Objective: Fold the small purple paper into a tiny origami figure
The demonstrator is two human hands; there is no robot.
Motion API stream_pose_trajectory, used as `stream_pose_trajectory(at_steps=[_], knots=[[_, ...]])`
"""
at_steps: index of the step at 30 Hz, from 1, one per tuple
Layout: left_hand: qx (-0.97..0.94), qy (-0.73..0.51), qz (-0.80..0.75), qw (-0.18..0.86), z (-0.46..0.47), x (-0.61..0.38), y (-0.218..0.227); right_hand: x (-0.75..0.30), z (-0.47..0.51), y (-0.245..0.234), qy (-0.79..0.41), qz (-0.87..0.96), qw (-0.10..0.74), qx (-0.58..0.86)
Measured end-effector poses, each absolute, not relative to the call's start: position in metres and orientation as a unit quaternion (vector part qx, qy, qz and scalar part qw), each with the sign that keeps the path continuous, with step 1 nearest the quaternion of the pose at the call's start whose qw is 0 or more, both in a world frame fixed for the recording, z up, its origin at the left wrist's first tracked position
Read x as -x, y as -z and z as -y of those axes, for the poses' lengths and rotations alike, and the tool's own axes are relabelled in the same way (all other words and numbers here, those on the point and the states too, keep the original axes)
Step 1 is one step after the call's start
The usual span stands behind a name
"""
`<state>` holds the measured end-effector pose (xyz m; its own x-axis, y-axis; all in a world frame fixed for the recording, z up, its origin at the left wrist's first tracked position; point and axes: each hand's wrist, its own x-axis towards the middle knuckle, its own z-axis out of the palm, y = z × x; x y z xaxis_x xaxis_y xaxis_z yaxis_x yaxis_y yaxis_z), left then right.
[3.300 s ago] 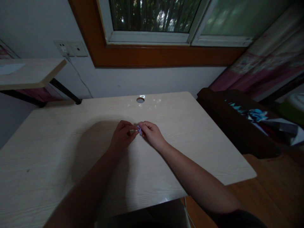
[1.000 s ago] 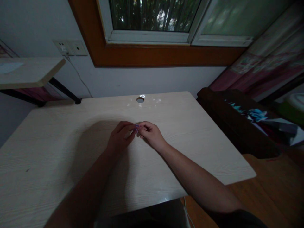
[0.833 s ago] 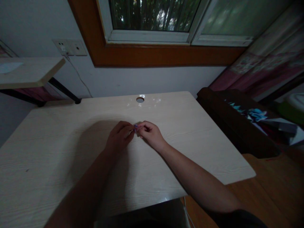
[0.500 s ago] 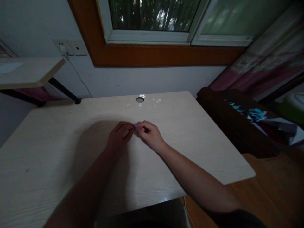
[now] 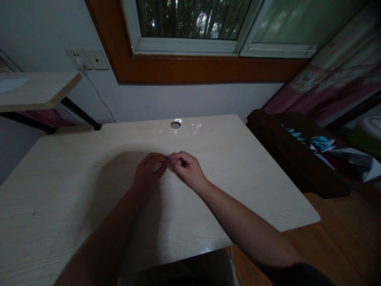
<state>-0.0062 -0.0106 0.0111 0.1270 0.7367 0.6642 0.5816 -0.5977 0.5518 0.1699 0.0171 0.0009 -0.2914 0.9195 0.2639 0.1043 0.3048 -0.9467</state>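
Note:
Between my two hands, over the middle of the pale wood-grain desk (image 5: 238, 159), is a tiny purplish-blue object (image 5: 169, 158), mostly covered by fingertips and too small to name. My left hand (image 5: 150, 169) pinches it from the left with thumb and fingers. From the right, my right hand (image 5: 188, 167) closes thumb and forefinger at its other side. The fingertips of both hands almost meet there, close above the desk surface.
A round cable hole (image 5: 175, 125) lies beyond my hands near the desk's back edge. A raised shelf (image 5: 38, 93) on black legs stands at the left. To the right is a dark wooden piece of furniture (image 5: 285, 159) with cloth items on it.
My hands stay in nearly the same place. Only the fingertips shift slightly around the small purplish-blue object.

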Motion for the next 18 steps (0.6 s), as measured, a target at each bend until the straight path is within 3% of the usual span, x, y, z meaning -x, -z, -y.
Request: stream_pose_trajectory(at_steps=[18], knots=[[-0.549,-0.577,-0.484,0.363,0.005,0.002,0.002,-0.169,-0.015,-0.008,-0.394,0.698,0.462,0.381]])
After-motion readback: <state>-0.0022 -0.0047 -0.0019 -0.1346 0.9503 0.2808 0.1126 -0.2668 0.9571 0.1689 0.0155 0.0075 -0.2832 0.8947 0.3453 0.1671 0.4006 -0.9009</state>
